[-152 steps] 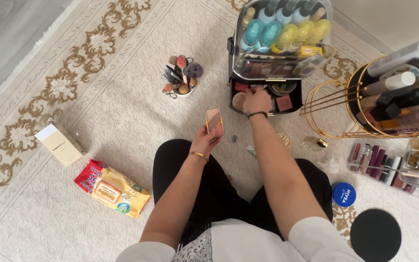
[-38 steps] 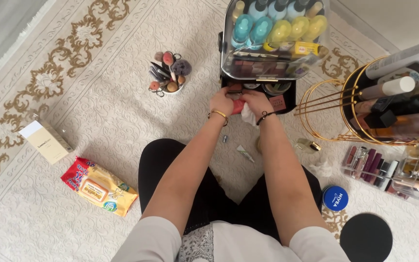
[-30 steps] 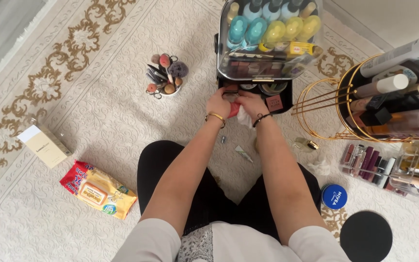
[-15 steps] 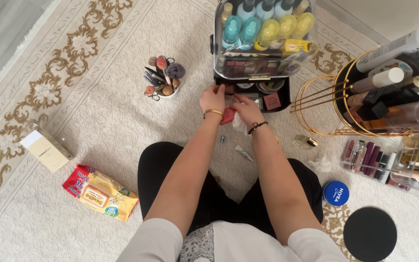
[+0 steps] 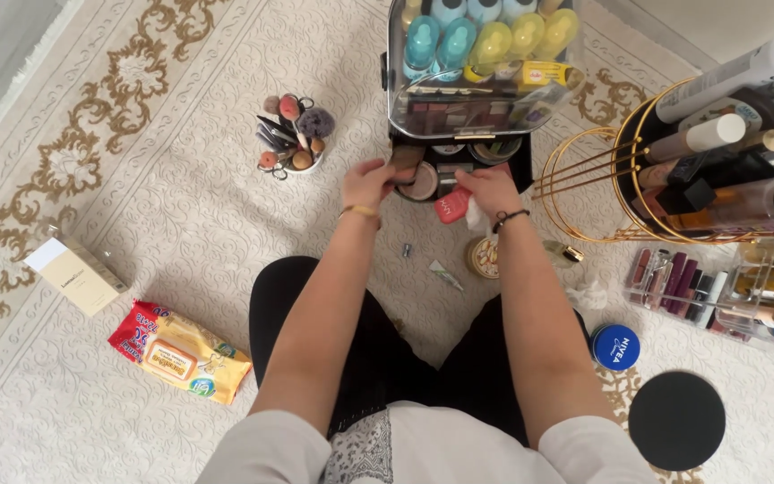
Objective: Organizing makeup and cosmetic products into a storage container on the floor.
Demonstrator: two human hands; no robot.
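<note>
Red compact tilted in R hand

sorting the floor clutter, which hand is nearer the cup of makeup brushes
Left. The left hand is just right of the cup of makeup brushes, slightly nearer the person, at the black organiser's tray. The right hand is farther right, holding a small red compact.

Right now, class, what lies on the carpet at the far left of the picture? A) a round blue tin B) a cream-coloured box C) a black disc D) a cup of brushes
B: the cream-coloured box lies far left on the carpet, above the wipes packet.
</note>
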